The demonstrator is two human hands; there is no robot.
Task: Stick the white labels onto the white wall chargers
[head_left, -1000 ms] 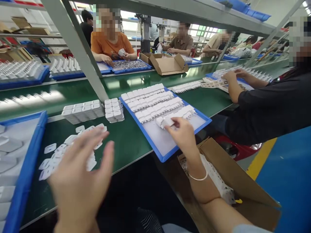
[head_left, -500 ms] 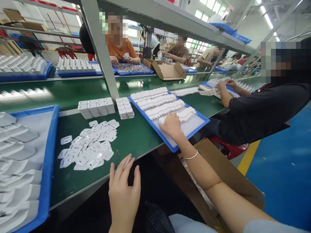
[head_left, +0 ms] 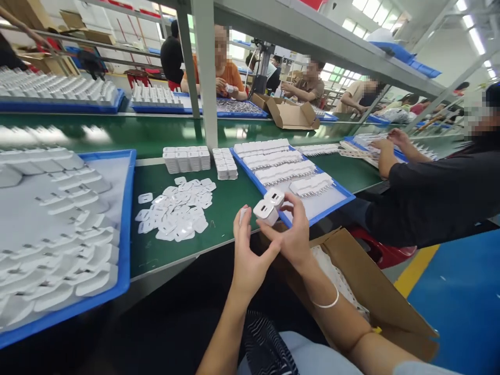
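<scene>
In my right hand I hold two white charger plugs side by side between thumb and fingers, their slotted ends facing up. Close on the left is my left hand, thumb reaching toward the plugs; a small white piece is pinched between its fingers, its shape mostly hidden. Beyond the hands lies a blue-rimmed tray with rows of white plugs, metal prongs showing. A loose heap of thin white cover plates spreads on the green bench.
Neat stacks of white plates stand behind the heap. At left, another blue tray holds many white plugs. A grey post rises from the bench. An open cardboard box sits below right; a co-worker in dark clothing sits beyond.
My right hand has come back from the tray with two plugs, taken from its front row. My left hand has risen to meet it. The view has swung left.
</scene>
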